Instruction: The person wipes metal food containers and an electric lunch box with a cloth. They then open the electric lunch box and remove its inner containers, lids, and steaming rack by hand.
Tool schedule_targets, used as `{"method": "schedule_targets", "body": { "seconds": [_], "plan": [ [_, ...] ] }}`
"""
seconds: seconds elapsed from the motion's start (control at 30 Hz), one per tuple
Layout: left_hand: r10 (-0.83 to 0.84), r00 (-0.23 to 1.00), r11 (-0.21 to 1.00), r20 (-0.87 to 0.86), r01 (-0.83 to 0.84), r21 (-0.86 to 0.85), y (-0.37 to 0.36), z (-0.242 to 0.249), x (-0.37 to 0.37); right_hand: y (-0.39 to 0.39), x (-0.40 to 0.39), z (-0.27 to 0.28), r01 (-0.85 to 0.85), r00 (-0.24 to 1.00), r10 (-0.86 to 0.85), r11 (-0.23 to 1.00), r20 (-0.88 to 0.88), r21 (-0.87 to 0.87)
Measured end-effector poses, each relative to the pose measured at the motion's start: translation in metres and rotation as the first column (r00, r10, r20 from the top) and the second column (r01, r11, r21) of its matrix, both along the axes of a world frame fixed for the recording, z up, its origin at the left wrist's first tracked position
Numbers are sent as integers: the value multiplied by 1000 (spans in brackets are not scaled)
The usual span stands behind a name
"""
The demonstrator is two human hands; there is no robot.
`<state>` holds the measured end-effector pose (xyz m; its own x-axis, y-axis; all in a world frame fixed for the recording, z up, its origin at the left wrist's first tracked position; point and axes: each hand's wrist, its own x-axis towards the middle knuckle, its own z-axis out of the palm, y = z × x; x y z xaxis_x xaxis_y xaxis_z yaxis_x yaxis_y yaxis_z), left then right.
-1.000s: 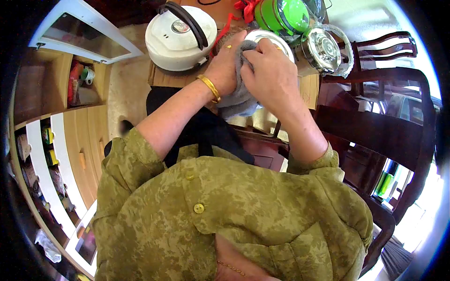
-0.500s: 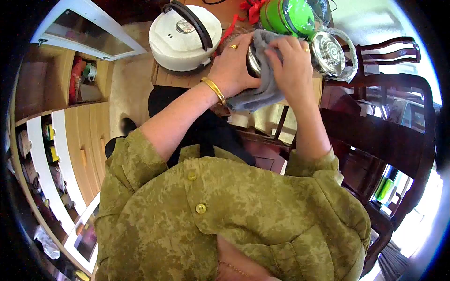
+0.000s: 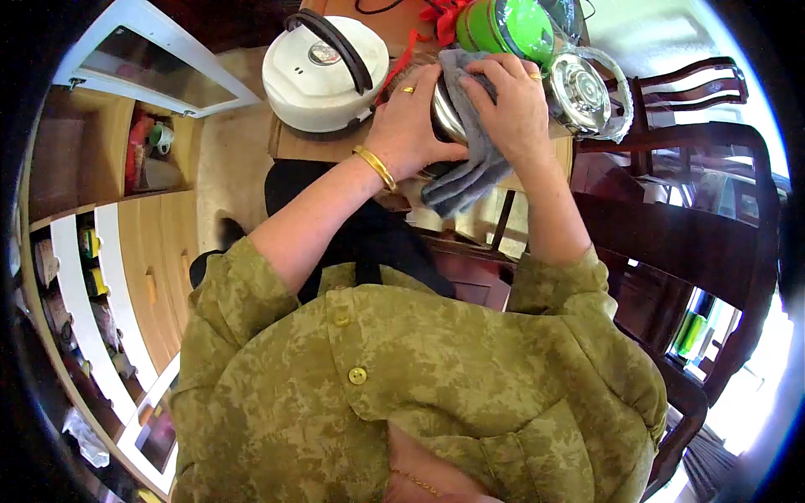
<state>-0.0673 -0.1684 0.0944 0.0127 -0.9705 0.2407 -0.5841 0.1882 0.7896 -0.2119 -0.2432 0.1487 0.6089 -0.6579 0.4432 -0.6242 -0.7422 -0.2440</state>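
My left hand is wrapped around one side of a shiny metal container, mostly hidden by hands and cloth, so I cannot make out its exact kind. Against its other side, my right hand presses a grey cloth, fingers bent over the folds. The cloth's loose end hangs toward me. Left of my hands stands a white rice cooker with a dark carrying handle. Just right of my right hand sits a shiny steel lidded pot with a plastic-wrapped handle.
A green container partly in clear plastic stands at the back, beside red ribbon. Dark wooden chairs are close on the right. On the left is a cabinet with an open glass door and wooden drawers.
My right hand and the cloth have shifted slightly up and left over the metal container, baring more of its side. The cloth's loose end hangs lower. My left hand keeps its hold.
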Motion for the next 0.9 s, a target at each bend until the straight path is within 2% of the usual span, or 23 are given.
{"method": "schedule_targets", "body": {
  "seconds": [0.03, 0.1, 0.17, 0.2, 0.27, 0.3, 0.37, 0.4, 0.47, 0.5, 0.57, 0.6, 0.63, 0.7, 0.77, 0.83, 0.9],
  "plan": [
    [28, 1000, 999, 14, -28, 14, 1, 1, 0, 11, 5, 3, 60, 998, -61, 998, -27, -21],
    [3, 999, 997, -44, 0, 72, 1, 5, 1, 31, 0, 8, 48, 998, -49, 998, -40, -30],
    [6, 999, 1000, -41, -6, -3, -1, 2, -2, 53, -7, 12, -56, 998, 56, 998, -7, -17],
    [-8, 1000, 999, -26, 7, -45, -3, -8, 0, 57, -11, 14, -53, 999, 52, 998, -8, -17],
    [-20, 1000, 997, -13, 19, -73, -2, -10, 0, 60, -19, 20, -152, 988, 156, 979, -16, 139],
    [-26, 1000, 994, 1, 26, -106, -2, -10, 0, 53, -22, 24, -145, 989, 148, 980, -10, 137],
    [-32, 999, 997, -14, 31, -68, 2, 1, -2, 25, -24, 30, -52, 997, 53, 998, 56, -33],
    [-24, 1000, 999, -6, 23, -43, 3, 2, -2, 12, -18, 29, -48, 997, 50, 998, 58, -35],
    [-23, 1000, 999, -13, 22, -34, 1, 0, -1, -13, -1, 23, -189, 982, 191, 973, 1, -135],
    [-25, 1000, 999, -10, 25, -36, 0, -3, -1, -21, 3, 20, -186, 982, 189, 973, 4, -137],
    [5, 1000, 1000, 11, -5, -15, 1, -3, 0, -32, 11, 14, -261, 956, 278, 953, -98, 153],
    [11, 1000, 1000, 8, -11, -13, 1, -3, 1, -38, 10, 13, -213, 955, 237, 967, -179, 140],
    [13, 1000, 1000, 12, -12, -7, 2, -2, 0, -39, 7, 12, -217, 953, 242, 965, -183, 146],
    [15, 1000, 1000, 15, -15, -5, 2, 1, 0, -40, 1, 11, 9, 969, 35, 984, -243, 177],
    [21, 1000, 1000, -3, -21, 7, 3, 4, -1, -32, -8, 14, 42, 974, 0, 983, -226, 179],
    [14, 1000, 1000, -10, -13, 18, 2, 10, 0, -27, -18, 14, 276, 933, -220, 945, -285, 175],
    [7, 1000, 1000, -19, -6, 30, 3, 9, -2, -22, -31, 5, 258, 947, -215, 952, -239, 165]
  ]
}}
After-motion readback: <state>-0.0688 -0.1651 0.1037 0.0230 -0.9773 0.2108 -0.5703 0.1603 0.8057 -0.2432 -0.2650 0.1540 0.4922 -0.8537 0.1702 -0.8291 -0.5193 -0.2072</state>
